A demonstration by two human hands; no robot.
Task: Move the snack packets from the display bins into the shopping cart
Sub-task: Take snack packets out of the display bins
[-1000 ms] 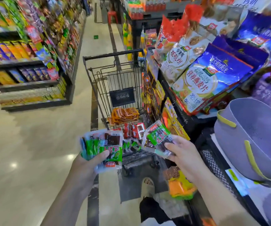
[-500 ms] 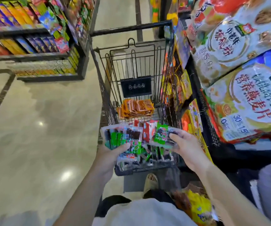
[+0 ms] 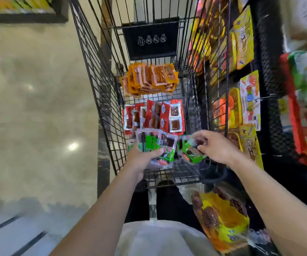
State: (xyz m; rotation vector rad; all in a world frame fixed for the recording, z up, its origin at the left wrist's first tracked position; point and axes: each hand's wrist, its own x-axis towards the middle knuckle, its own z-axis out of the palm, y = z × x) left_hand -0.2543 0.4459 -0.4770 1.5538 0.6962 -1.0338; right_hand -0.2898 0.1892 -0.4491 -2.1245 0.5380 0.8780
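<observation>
Dropping stage: left hand (image 3: 143,159) curled round green packets (image 3: 156,143), right hand (image 3: 217,146) pinching smaller bunch (image 3: 191,150), both over near end of shopping cart (image 3: 97,71). Advice: lower, release flat beside red packets (image 3: 156,115), avoid wire gaps.

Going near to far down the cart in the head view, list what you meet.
Green packets held in the left hand and right hand → red packets → orange packets → black sign on the cart far wall.

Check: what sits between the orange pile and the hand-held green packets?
Head view: red packets on the cart floor, between the orange pile and the green packets.
</observation>
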